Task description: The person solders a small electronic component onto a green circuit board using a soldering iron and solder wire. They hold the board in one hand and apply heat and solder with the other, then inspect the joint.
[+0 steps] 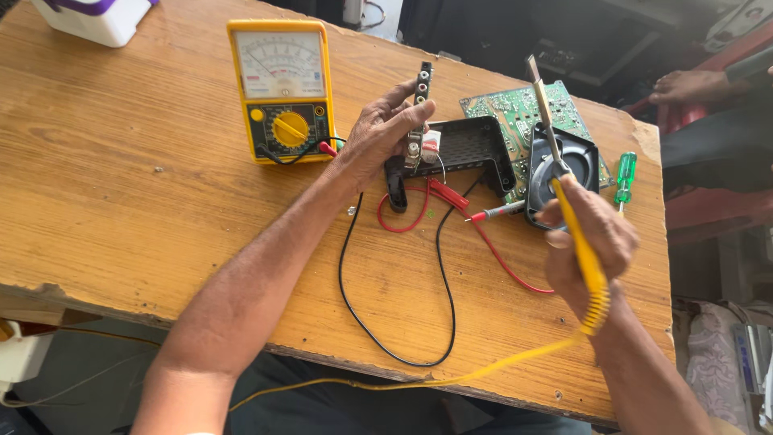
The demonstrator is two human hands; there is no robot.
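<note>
1. Two hands are engaged: a narrow black connector strip [421,95] is pinched upright by the left hand [378,141], above the black plastic housing [471,149].
2. A yellow-handled soldering iron [564,201] is grasped by the right hand [592,242], tip raised above the speaker [564,165].
3. The strip is best held steady and fingers kept off the tip, judging by the narrow gap.

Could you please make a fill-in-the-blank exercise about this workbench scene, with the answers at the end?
1. The right hand holds a soldering iron with a ____ handle.
2. The left hand holds a narrow black connector strip above the black plastic ____.
3. The analog multimeter stands to the ____ of the left hand in the picture.
4. The screwdriver beside the green circuit board has a ____ handle.

Missing words: yellow; housing; left; green
</note>
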